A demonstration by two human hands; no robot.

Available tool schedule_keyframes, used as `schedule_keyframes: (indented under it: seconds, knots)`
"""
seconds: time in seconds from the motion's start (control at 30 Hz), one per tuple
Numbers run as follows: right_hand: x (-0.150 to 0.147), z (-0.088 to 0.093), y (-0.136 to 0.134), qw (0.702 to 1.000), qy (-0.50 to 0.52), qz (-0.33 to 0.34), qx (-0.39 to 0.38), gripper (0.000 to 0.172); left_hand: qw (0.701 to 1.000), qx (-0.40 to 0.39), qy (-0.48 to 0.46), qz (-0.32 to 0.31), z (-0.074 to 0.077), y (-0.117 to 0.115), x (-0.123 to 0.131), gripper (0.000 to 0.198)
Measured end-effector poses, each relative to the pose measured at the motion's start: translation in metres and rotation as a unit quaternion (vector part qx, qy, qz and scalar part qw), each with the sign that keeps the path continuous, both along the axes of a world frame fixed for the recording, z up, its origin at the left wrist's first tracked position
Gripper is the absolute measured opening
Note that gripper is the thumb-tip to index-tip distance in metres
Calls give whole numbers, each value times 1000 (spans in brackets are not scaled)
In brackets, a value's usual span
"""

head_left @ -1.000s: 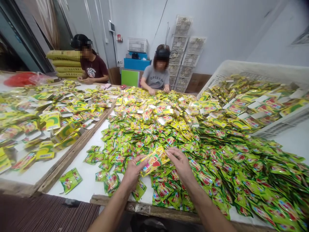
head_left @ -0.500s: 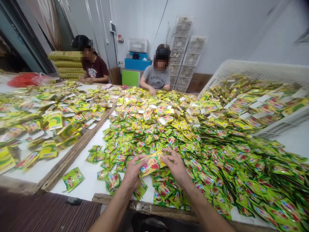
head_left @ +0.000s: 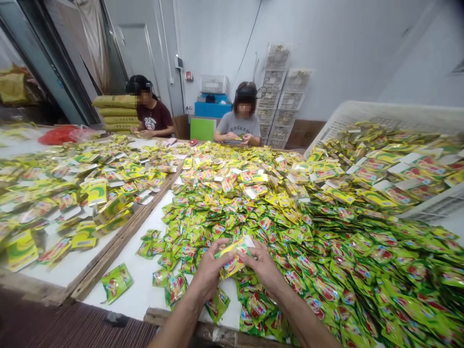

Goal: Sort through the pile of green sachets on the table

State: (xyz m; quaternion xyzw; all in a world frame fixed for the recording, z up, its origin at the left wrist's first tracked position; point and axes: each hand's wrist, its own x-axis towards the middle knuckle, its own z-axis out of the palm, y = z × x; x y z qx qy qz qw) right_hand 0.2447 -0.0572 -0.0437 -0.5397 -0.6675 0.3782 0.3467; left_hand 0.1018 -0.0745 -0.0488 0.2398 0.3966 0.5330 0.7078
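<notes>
Just above the heap of green packets (head_left: pixel 261 309), both hands grip one small yellow carton (head_left: pixel 232 263). My left hand (head_left: pixel 208 270) is closed on its left side, the thumb lying across the front. Around the right end curl the fingers of my right hand (head_left: pixel 263 263), thumb on the printed face. A white flap stands out at the carton's upper right corner. Whether anything is inside the carton cannot be made out. One loose green packet (head_left: pixel 116 282) lies on the white tabletop to the left.
Yellow cartons (head_left: pixel 97 193) cover the table left of a wooden strip (head_left: pixel 126 234). At the right, a tilted white crate (head_left: pixel 366 108) is full of cartons. Two people sit across the table, one in a grey shirt (head_left: pixel 237 126), one in a maroon shirt (head_left: pixel 157 118).
The carton has turned in my hands, and a white flap now shows at its right end. My view has tilted up and left. The person in grey has raised both hands together.
</notes>
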Motion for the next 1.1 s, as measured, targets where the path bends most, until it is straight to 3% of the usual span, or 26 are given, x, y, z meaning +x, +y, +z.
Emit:
schedule_keyframes:
  seconds: [0.07, 0.13, 0.2, 0.27, 0.33, 0.37, 0.4, 0.47, 0.57, 0.63, 0.7, 0.83, 1.1]
  knots:
    - [3, -1, 9, 1000, 22, 16, -2, 40, 997, -13, 42, -59, 0, 5, -12, 44]
    - [6, 2, 23, 999, 45, 11, 19, 34, 995, -36, 94, -25, 8, 20, -39, 46]
    - [12, 7, 43, 997, 55, -26, 44, 29, 984, -9, 121, 130, 29, 43, -77, 49]
    - [22, 15, 72, 994, 18, -82, 64, 29, 932, 124, 85, 330, 58, 66, -116, 54]
    - [33, 22, 109, 984, -62, -141, 91, 31, 885, 183, 70, 423, 84, 83, -140, 64]
    - [39, 25, 128, 978, -83, -161, 100, 33, 878, 192, 75, 433, 91, 88, -144, 63]
    - [45, 27, 147, 974, -104, -171, 108, 37, 884, 185, 82, 421, 93, 90, -142, 59]
    - [53, 28, 180, 966, -172, -156, 117, 54, 922, 144, 96, 346, 81, 88, -123, 41]
    - [58, 20, 205, 948, -279, -103, 111, 78, 972, 38, 111, 202, 39, 79, -81, 30]
    - [57, 13, 204, 943, -302, -79, 113, 74, 981, -4, 124, 150, 11, 72, -57, 33]
    - [55, 7, 194, 936, -322, -52, 131, 59, 984, -13, 134, 119, -6, 68, -41, 37]
    - [53, 7, 178, 920, -352, -3, 169, 36, 983, 7, 161, 92, -9, 64, -22, 40]
    - [48, 26, 197, 918, -364, 23, 156, 32, 979, 23, 194, 65, -5, 54, -16, 43]
